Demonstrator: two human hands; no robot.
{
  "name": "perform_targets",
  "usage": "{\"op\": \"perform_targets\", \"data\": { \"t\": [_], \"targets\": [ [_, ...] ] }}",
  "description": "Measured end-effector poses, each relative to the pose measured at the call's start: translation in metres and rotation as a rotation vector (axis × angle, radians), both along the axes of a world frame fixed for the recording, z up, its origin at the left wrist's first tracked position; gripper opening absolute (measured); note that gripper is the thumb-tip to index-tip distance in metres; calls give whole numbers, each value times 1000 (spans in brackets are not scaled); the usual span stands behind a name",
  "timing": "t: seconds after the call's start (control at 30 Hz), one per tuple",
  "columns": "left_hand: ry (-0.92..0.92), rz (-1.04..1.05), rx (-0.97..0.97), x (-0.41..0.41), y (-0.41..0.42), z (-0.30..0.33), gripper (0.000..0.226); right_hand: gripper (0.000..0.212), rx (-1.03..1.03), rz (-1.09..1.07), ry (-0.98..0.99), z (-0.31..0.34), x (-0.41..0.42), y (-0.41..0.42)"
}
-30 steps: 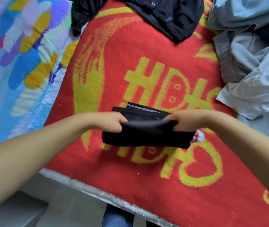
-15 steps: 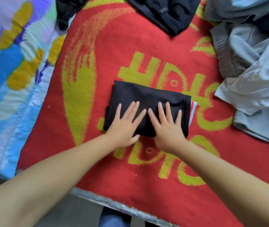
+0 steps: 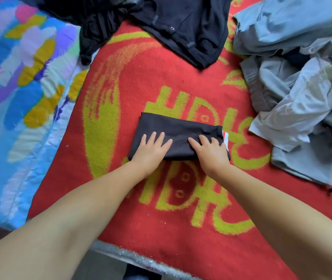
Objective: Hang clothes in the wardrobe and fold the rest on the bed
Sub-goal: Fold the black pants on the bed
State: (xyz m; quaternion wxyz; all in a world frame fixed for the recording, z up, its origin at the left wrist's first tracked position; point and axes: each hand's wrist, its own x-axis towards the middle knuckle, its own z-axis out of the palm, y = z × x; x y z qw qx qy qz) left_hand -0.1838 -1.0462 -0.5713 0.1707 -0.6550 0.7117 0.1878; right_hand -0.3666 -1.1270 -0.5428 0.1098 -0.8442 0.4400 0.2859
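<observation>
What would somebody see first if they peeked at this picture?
The bright red blanket with big yellow letters fills the middle. On it lies a small folded black garment, with the left hand and right hand resting on it. A rumpled grey pile sits at the right.

bed: red-and-yellow woven blanket (image 3: 140,81) | on it: folded black garment (image 3: 173,126), crumpled black clothes (image 3: 181,27), pale blue-grey clothes pile (image 3: 302,87)
</observation>
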Motion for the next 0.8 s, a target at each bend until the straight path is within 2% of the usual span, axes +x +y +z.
{"op": "perform_targets", "data": {
  "t": [0.2, 0.4, 0.6, 0.8],
  "targets": [
    [-44, 35, -131, 21, -15, 90, 77, 89, -120, 83, -31, 96, 19, -17],
    [-133, 154, -271, 34, 17, 192, 77, 86, -240, 219, -116, 201, 38, -4],
    [-305, 314, -341, 31, 106, 282, 73, 88, -357, 469, -215, 279, 51, 54],
    [-371, 588, -351, -11, 239, 325, 72, 89, -401, 745, -263, 322, 52, 148]
  ]
}}
